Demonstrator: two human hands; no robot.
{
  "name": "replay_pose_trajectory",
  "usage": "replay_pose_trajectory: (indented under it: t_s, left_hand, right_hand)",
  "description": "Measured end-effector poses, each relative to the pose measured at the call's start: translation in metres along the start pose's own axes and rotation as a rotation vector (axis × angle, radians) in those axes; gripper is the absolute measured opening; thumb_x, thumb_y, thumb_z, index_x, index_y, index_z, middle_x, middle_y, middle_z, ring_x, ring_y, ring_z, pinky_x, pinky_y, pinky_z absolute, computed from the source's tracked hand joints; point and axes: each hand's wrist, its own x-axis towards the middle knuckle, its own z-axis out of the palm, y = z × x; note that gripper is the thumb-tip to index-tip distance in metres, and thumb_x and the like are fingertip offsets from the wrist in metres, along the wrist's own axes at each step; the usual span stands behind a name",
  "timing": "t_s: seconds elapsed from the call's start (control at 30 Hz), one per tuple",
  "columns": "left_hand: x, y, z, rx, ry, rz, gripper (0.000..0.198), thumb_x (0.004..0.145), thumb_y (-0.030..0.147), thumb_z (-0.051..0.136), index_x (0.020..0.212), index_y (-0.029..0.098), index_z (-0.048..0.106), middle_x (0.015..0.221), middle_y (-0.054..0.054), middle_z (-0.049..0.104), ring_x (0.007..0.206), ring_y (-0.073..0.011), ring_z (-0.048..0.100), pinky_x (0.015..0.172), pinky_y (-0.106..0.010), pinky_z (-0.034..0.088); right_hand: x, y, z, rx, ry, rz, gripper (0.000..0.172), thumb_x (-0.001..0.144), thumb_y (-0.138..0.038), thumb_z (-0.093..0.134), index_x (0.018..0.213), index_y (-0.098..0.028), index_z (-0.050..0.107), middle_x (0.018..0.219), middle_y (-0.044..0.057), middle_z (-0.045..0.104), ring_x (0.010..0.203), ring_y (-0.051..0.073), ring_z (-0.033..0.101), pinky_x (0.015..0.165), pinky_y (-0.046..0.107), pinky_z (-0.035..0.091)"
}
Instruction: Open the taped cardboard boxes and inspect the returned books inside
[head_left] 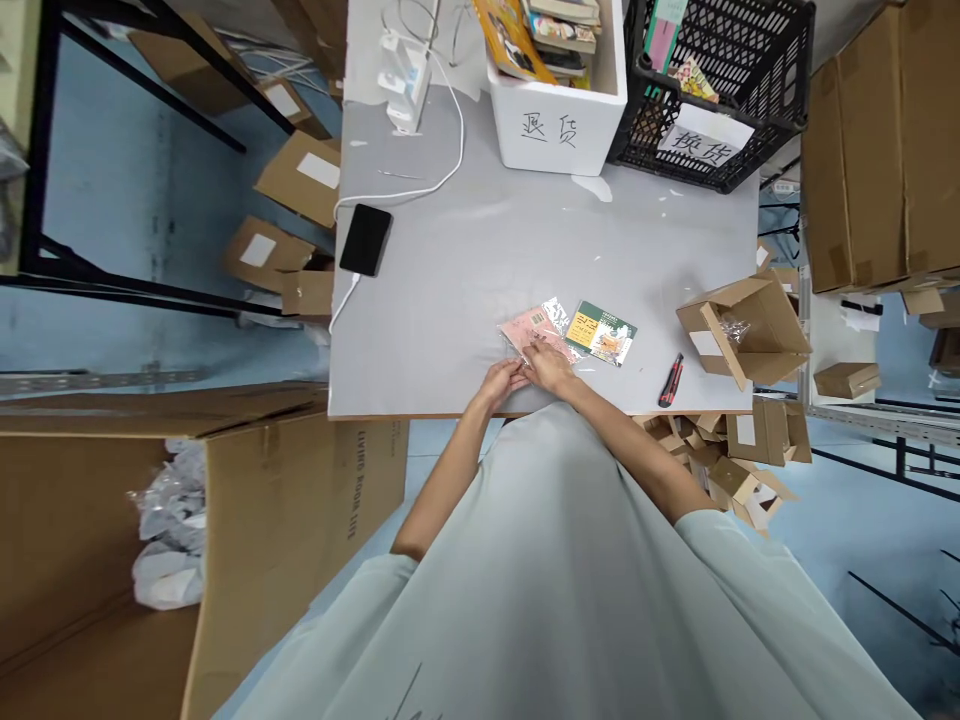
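Observation:
Near the table's front edge lies a pink booklet (531, 325) in a clear, shiny plastic sleeve (556, 312). My left hand (502, 383) is closed at the sleeve's near edge, its fingertips pinched together. Over the lower part of the pink booklet, my right hand (547, 368) has its fingers curled onto the sleeve, close to the left fingertips. What exactly sits between the fingers is partly hidden. Just right of it lies a green and yellow booklet (602, 333), flat on the table. A red and black box cutter (671, 381) rests farther right, apart from both hands.
On the grey table (465, 250) are a phone (365, 240) on a white cable, a power strip (406, 85), a white bin (555, 130) of books, a black crate (720, 110) and an opened carton (746, 335). A large cardboard box (300, 540) stands at lower left.

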Motion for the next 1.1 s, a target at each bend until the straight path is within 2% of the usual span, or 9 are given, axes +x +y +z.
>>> replay_pose_trajectory:
  t_s: [0.17, 0.37, 0.47, 0.57, 0.67, 0.77, 0.97, 1.1]
  left_hand:
    - [-0.009, -0.005, 0.004, -0.081, 0.029, 0.084, 0.027, 0.098, 0.036, 0.084, 0.094, 0.017, 0.065, 0.097, -0.010, 0.081, 0.101, -0.0201, 0.081, 0.107, -0.041, 0.065]
    - [-0.016, -0.011, 0.006, -0.121, 0.077, 0.136, 0.028, 0.100, 0.035, 0.083, 0.096, 0.016, 0.063, 0.108, -0.014, 0.082, 0.098, -0.0193, 0.082, 0.109, -0.043, 0.064]
    - [-0.016, -0.009, 0.008, -0.072, 0.095, 0.172, 0.033, 0.100, 0.040, 0.084, 0.105, 0.016, 0.062, 0.112, -0.015, 0.084, 0.091, -0.0189, 0.082, 0.102, -0.043, 0.067]
    - [-0.011, -0.005, 0.012, 0.086, 0.135, 0.221, 0.042, 0.094, 0.044, 0.089, 0.114, 0.017, 0.064, 0.101, -0.011, 0.084, 0.078, -0.0186, 0.080, 0.087, -0.040, 0.070]
    - [-0.006, -0.002, 0.015, 0.178, 0.147, 0.258, 0.034, 0.091, 0.040, 0.089, 0.105, 0.015, 0.071, 0.091, -0.008, 0.083, 0.073, -0.0194, 0.079, 0.079, -0.037, 0.069]
    - [-0.006, 0.000, 0.014, 0.232, 0.143, 0.291, 0.022, 0.092, 0.035, 0.084, 0.097, 0.016, 0.075, 0.094, -0.009, 0.083, 0.073, -0.0204, 0.079, 0.077, -0.036, 0.068]
    - [-0.015, 0.000, 0.009, 0.386, 0.168, 0.370, 0.020, 0.086, 0.031, 0.085, 0.103, 0.020, 0.081, 0.102, -0.009, 0.086, 0.085, -0.0243, 0.081, 0.089, -0.037, 0.065]
    - [-0.018, 0.003, 0.005, 0.462, 0.202, 0.392, 0.006, 0.084, 0.025, 0.082, 0.089, 0.022, 0.081, 0.096, -0.009, 0.086, 0.095, -0.0297, 0.082, 0.101, -0.042, 0.061]
  right_hand:
    - [-0.005, -0.005, -0.006, 0.039, 0.034, 0.056, 0.034, 0.113, -0.027, 0.058, 0.144, -0.014, 0.066, 0.158, 0.020, 0.059, 0.143, 0.033, 0.060, 0.115, 0.044, 0.054]
    - [-0.016, 0.000, -0.001, 0.090, 0.089, 0.107, 0.024, 0.115, -0.028, 0.052, 0.123, -0.018, 0.073, 0.134, 0.014, 0.073, 0.127, 0.029, 0.067, 0.108, 0.039, 0.054]
    - [-0.020, 0.000, 0.003, 0.107, 0.146, 0.142, 0.023, 0.115, -0.028, 0.051, 0.121, -0.019, 0.072, 0.130, 0.012, 0.075, 0.121, 0.027, 0.068, 0.103, 0.036, 0.054]
    - [-0.023, 0.000, 0.007, 0.149, 0.181, 0.115, 0.019, 0.113, -0.025, 0.053, 0.115, -0.020, 0.072, 0.125, 0.010, 0.077, 0.116, 0.027, 0.069, 0.099, 0.034, 0.053]
    - [-0.025, -0.001, 0.012, 0.191, 0.235, 0.128, 0.017, 0.112, -0.024, 0.055, 0.112, -0.020, 0.072, 0.120, 0.011, 0.077, 0.112, 0.028, 0.070, 0.096, 0.035, 0.052]
    - [-0.026, -0.001, 0.018, 0.213, 0.296, 0.170, 0.015, 0.111, -0.025, 0.057, 0.110, -0.020, 0.071, 0.117, 0.011, 0.077, 0.106, 0.027, 0.070, 0.092, 0.034, 0.053]
    - [-0.025, -0.002, 0.028, 0.238, 0.333, 0.155, 0.015, 0.109, -0.021, 0.056, 0.107, -0.021, 0.071, 0.116, 0.010, 0.077, 0.105, 0.026, 0.070, 0.092, 0.034, 0.053]
    - [-0.024, -0.008, 0.034, 0.253, 0.342, 0.162, 0.016, 0.110, -0.022, 0.056, 0.106, -0.021, 0.071, 0.118, 0.010, 0.078, 0.108, 0.027, 0.070, 0.094, 0.035, 0.053]
